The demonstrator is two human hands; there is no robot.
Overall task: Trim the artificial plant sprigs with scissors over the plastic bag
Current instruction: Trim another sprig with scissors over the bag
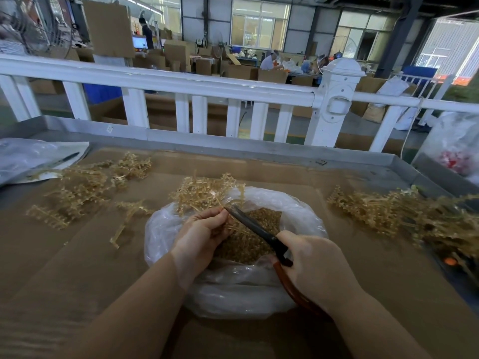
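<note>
Golden plastic sprig (207, 194) sits at centre frame over the clear plastic bag (298, 211), its stem pinched by the left hand (204, 233). Dark scissors (255, 226) angle up from the right hand (315, 265), which grips the reddish handles, mostly hidden beneath the palm; blade tips meet the stem, though whether they are parted is unclear. Cut bits (248, 244) fill the bag. Blurred loose sprigs (404, 213) lie at right, another pile (77, 193) at left.
</note>
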